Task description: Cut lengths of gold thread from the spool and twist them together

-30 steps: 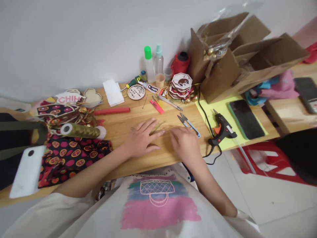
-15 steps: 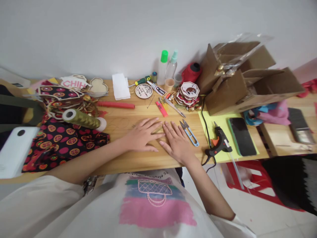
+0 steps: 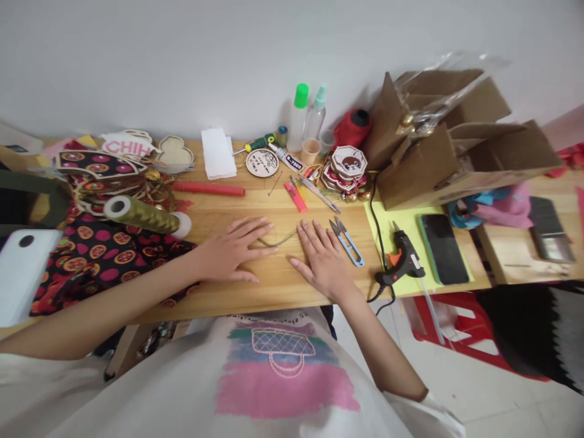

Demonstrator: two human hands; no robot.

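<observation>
My left hand [image 3: 232,249] lies palm down on the wooden table, fingers spread. To its right my right hand [image 3: 322,258] rests flat too, fingers stretched out. A thin olive cord [image 3: 285,240] runs across the gap between them, its ends under or beside the fingers. Blue-handled thread snips [image 3: 347,242] lie just right of my right hand. Left of my left hand, a spool of olive thread [image 3: 141,215] lies on dark patterned fabric [image 3: 109,261].
A hot glue gun [image 3: 401,258] and a phone [image 3: 443,249] lie on yellow paper at right. Behind stand an open cardboard box [image 3: 420,176], bottles [image 3: 298,118] and a red thread cone [image 3: 353,128]. A glue tube [image 3: 287,159] and a pink lighter [image 3: 295,196] lie mid-table.
My left hand has slid left, away from my right hand, and more of the olive cord shows between them. My right hand stays in place on the table.
</observation>
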